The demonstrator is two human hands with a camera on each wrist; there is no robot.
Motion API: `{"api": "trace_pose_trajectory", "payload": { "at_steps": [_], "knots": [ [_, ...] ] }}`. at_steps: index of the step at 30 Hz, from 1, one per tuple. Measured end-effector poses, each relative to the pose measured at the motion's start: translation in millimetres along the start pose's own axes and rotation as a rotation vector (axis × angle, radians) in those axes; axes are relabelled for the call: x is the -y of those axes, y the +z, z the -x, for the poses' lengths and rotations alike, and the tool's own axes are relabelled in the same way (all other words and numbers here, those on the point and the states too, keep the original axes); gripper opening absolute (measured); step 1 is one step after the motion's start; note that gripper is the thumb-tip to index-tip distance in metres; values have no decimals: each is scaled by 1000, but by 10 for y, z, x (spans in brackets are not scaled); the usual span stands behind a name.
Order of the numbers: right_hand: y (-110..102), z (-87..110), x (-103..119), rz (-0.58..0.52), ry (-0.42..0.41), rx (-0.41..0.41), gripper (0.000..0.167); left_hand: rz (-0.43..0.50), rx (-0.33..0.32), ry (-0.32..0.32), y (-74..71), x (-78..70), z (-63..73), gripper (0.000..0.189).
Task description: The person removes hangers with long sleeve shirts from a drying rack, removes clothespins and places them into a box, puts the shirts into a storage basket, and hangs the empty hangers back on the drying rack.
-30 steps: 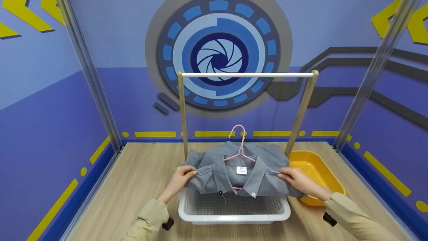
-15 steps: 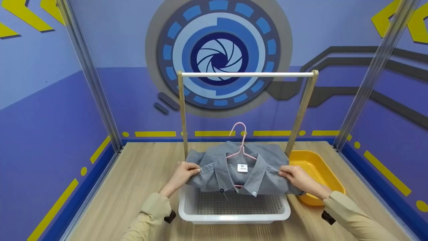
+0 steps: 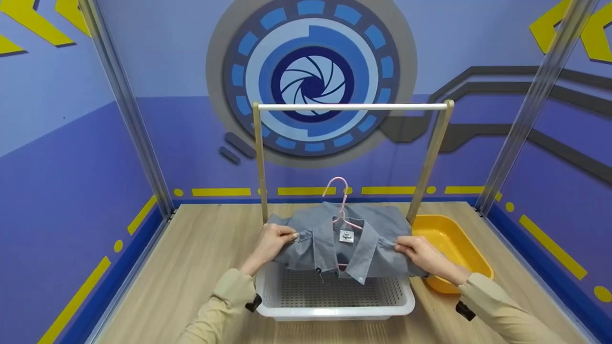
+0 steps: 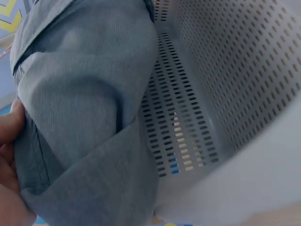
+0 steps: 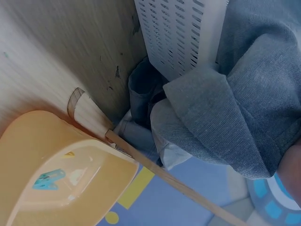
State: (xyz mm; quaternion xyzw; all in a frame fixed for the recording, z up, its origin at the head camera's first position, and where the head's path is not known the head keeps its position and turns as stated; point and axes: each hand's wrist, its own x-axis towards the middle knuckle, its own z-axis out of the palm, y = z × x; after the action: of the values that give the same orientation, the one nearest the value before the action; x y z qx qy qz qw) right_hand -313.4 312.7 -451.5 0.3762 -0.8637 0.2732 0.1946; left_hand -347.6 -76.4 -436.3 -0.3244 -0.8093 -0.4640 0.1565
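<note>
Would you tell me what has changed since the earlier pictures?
The left hand has moved inward, toward the right hand, bringing its side of the gray shirt along, and the collar opening looks narrower. Both hands still pinch the shirt; the right barely moved. The white basket, yellow bin and clothes rack stayed put.

Left arm point(image 3: 222, 303) angled in from lower left, my left fingers point(image 3: 286, 230) pinched; right arm point(image 3: 502, 306) from lower right, my right fingers point(image 3: 405, 240) pinched.

1. Print on the white label point(image 3: 346, 236) inside the grey shirt point(image 3: 325, 243) was too small to be read.
2. Yellow chevrons point(image 3: 38, 21) and a round emblem point(image 3: 313, 86) were displayed on the blue walls point(image 3: 191, 143).
</note>
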Motion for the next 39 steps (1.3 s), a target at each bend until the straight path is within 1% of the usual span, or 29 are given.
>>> {"api": "trace_pose_trajectory", "payload": {
  "at_steps": [5,11,14,19,23,27,29,31,34,39],
  "knots": [
    [-1,-19,3,4,-30,-23,25,-5,-9,10,6,-56,-59,11],
    [-20,-47,14,-10,-19,-28,25,-45,-16,4,30,-130,-159,12],
    [-23,-60,11,-12,-19,-32,27,-33,-8,-2,59,-162,-216,14],
    [-7,-74,1,2,-45,-52,28,7,34,-22,123,-224,-288,18],
    [7,-80,5,11,-58,-59,28,-6,49,-12,169,-292,-335,25],
    [1,-99,24,14,-43,-52,27,-27,36,7,204,-353,-385,30],
    [-5,-112,35,15,-37,-54,27,-38,25,20,219,-383,-411,27],
    [-10,-127,51,15,-36,-58,27,-49,13,29,233,-414,-430,20],
    [-12,-148,66,20,-52,-63,27,-70,9,46,248,-453,-444,13],
    [-23,-154,70,33,-58,-70,24,-67,34,49,268,-454,-429,14]
  ]
}}
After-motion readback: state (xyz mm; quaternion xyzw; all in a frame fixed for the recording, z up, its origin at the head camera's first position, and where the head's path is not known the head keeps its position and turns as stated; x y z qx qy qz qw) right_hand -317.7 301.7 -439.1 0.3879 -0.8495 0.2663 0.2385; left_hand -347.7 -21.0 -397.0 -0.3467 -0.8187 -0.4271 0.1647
